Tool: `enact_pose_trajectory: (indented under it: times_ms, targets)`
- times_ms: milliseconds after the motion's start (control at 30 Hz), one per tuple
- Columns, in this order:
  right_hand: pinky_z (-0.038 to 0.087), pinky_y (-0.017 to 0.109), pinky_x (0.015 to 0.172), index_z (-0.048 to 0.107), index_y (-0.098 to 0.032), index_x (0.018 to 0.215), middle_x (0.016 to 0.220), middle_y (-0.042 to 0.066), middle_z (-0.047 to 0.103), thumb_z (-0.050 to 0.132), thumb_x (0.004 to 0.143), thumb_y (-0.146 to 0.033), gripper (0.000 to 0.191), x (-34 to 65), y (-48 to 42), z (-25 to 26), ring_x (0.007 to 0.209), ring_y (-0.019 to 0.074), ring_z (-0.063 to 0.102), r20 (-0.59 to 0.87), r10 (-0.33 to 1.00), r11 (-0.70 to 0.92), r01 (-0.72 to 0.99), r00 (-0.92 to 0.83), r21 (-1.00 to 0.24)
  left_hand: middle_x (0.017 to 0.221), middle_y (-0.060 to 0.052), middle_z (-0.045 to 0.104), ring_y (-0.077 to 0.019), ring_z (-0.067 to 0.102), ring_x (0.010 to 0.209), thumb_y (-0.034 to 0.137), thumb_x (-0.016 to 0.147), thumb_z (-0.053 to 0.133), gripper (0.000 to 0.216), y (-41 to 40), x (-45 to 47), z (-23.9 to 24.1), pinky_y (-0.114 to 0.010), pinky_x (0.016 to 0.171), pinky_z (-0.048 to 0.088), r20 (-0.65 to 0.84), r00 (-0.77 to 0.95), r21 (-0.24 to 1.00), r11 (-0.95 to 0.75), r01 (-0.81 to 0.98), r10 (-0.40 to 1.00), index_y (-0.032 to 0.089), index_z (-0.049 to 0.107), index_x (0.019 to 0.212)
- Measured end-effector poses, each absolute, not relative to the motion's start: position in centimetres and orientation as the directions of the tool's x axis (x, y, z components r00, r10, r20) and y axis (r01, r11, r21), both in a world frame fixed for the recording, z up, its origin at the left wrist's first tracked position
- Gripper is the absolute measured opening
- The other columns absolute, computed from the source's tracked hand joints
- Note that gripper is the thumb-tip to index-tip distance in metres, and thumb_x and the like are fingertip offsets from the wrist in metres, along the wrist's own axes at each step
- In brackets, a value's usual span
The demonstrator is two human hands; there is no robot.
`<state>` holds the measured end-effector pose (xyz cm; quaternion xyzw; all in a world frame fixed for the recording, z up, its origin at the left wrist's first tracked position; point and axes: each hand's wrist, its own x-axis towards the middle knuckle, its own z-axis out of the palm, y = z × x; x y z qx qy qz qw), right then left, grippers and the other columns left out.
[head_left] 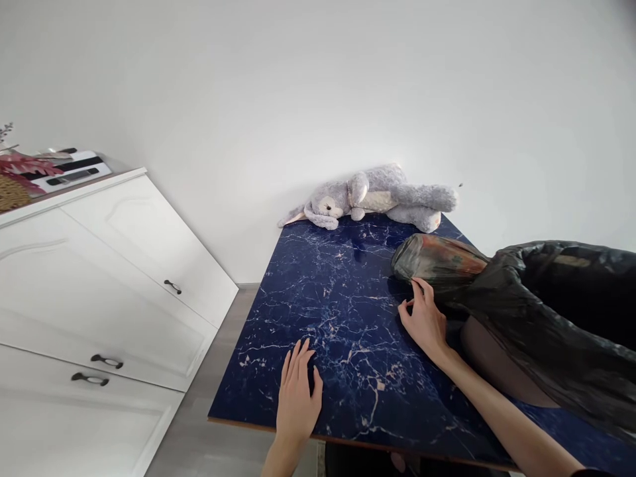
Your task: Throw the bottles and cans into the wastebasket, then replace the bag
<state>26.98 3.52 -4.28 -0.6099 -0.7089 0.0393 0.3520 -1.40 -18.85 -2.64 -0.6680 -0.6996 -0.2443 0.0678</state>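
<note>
My left hand [297,397] lies flat on the blue marbled table [328,311] near its front edge, fingers stretched out, holding nothing. My right hand [422,318] is at the right, its fingertips touching the lower side of a bulging, thin dark plastic bundle [437,262]. Its thumb stands apart from the fingers. Orange and green show faintly through the plastic, but the contents cannot be made out. The bundle joins a black bin bag [527,311] draped over the rim of a dark round bin [497,364]. The bin's inside is too dark to see into.
A grey plush rabbit [372,192] lies on its side along the table's far edge, against the white wall [308,86]. At the left stands a white cabinet [124,278] with dark handles. A striped box [74,169] and reddish leaves [30,163] are on top of it.
</note>
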Motion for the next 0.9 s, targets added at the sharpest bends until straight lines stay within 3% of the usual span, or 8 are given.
enact_pose_trajectory:
  times_ms: [200,533,900]
  targets:
    - [0.057,0.033,0.057,0.052,-0.017,0.153,0.155,0.019,0.055,0.046,0.101,-0.034,0.055,26.7,3.3,-4.1,0.088,0.023,0.075,0.448,0.893,0.308,0.782,-0.042,-0.541,0.16,-0.009,0.063,-0.0294,0.053,0.154,0.022,0.109,0.049,0.034,-18.8,-1.3,-2.4,-0.061,0.126,0.049,0.424,-0.089,0.252,-0.023,0.967,0.901,0.027,0.053,0.143]
    - [0.066,0.037,0.08,0.047,-0.019,0.159,0.16,0.02,0.051,0.045,0.104,-0.027,0.056,24.5,1.4,-3.2,0.096,0.023,0.077,0.438,0.871,0.472,0.625,-0.222,-0.622,0.158,-0.009,0.064,-0.0306,0.055,0.153,0.021,0.108,0.05,0.035,-18.5,-1.3,-2.0,-0.062,0.124,0.051,0.434,-0.048,0.237,-0.062,0.97,0.899,0.027,0.055,0.142]
    - [0.068,0.036,0.085,0.041,-0.022,0.162,0.161,0.017,0.052,0.045,0.104,-0.016,0.059,22.1,-3.4,-1.5,0.086,0.0162,0.076,0.409,0.737,0.657,0.425,-0.539,-0.623,0.155,-0.008,0.067,-0.031,0.061,0.147,0.024,0.109,0.051,0.034,-18.0,-1.9,-1.9,-0.062,0.119,0.057,0.447,-0.024,0.208,-0.078,0.975,0.894,0.03,0.056,0.142]
